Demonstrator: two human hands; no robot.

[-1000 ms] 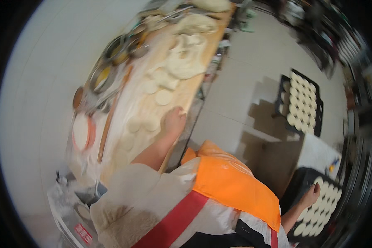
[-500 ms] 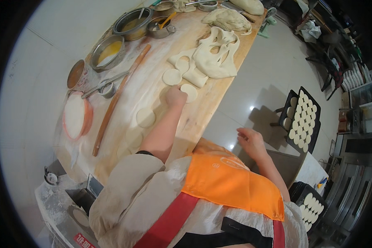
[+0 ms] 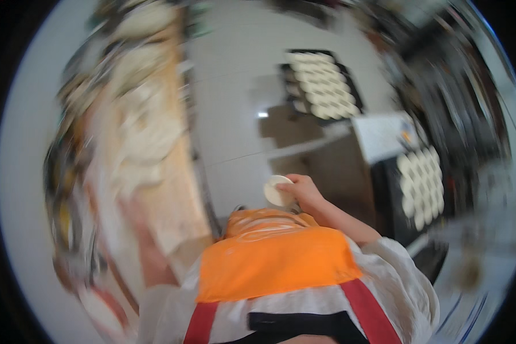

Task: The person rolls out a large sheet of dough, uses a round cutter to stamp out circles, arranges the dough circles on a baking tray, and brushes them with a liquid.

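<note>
My right hand (image 3: 305, 193) pinches a flat, pale dough round (image 3: 275, 194) between thumb and fingers. It is held in front of my orange apron (image 3: 275, 258), to the right of the wooden table (image 3: 180, 215). Over the tabletop, my left hand (image 3: 133, 209) is smeared by motion, so its fingers cannot be read. Just beyond it lies a cut sheet of dough (image 3: 149, 132), and farther back sit thicker lumps of dough (image 3: 146, 23).
A black tray (image 3: 353, 92) bearing rows of dough rounds stands ahead on the right. Another black tray (image 3: 387, 186) of rounds is nearer, beside a white surface (image 3: 381, 135). Blurred bowls line the table's left side, with a pinkish-red tub (image 3: 106, 309) near me.
My view has swung right toward the trays. The right hand, which was holding nothing, now has a dough round in it. My left hand no longer touches the round on the table.
</note>
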